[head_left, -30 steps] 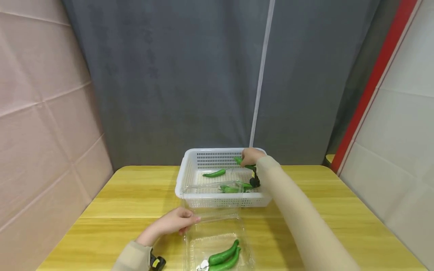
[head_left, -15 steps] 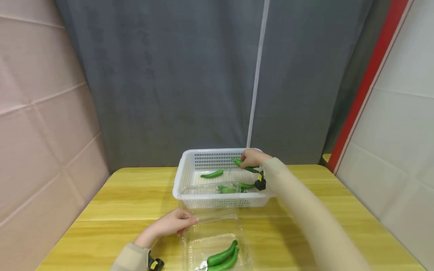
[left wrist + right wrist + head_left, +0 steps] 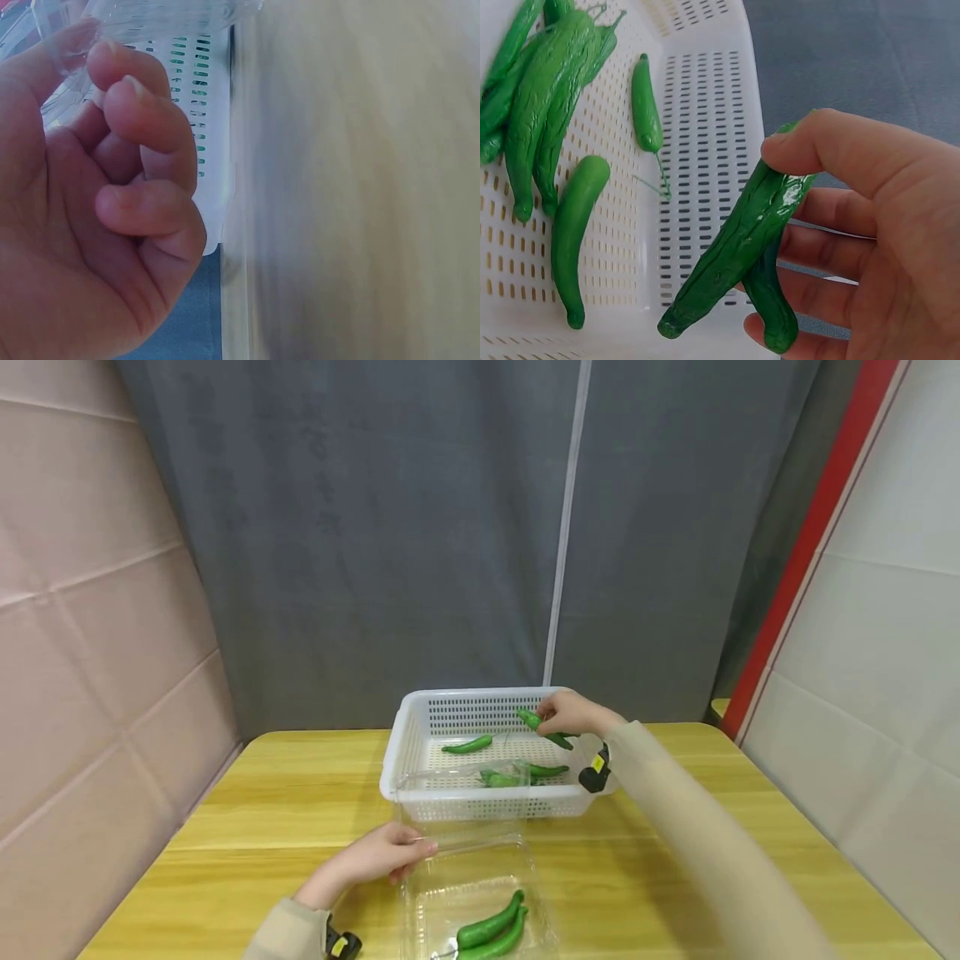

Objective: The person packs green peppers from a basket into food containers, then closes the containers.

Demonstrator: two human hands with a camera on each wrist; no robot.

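Note:
My right hand holds a pair of wrinkled green chili peppers between thumb and fingers, over the right side of a white slotted plastic basket. Inside that basket lie several more green chilies, among them a single one left of the hand and a cluster that the right wrist view shows at its left. My left hand pinches the left side of an unfolded clear plastic clamshell box near its hinge; its other fingers curl loosely. Two smooth green chilies lie in the box's near half.
The clamshell's raised lid overlaps the basket's front wall in the head view. Everything stands on a wooden table. A grey curtain hangs behind the table, with pale panels at the sides.
My right hand has shifted slightly right and nearer with the held chili peppers, showing more of the basket's chilies. My left hand keeps its hold on the clamshell.

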